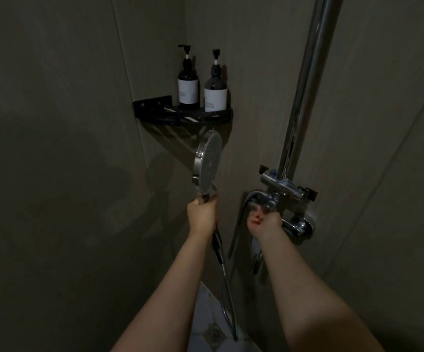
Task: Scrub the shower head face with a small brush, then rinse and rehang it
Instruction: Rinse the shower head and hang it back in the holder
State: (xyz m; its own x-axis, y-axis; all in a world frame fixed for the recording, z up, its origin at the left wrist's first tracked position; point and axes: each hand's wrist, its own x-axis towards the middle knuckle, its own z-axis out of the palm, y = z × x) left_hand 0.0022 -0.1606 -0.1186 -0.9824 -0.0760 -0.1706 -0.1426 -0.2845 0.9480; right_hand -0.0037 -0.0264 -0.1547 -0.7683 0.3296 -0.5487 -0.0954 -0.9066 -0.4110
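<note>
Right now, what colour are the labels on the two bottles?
White labels on dark bottles, seen in the head view.

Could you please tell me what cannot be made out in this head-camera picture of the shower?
- Brush: none in view.
- Valve handle: the right hand curls round it and covers it on the mixer.
- Shower head grip: hidden inside the left hand; whether water runs is too dim to tell.
- Pump bottles: label print too small.
- Riser pipe: top cut off by the edge.
</note>
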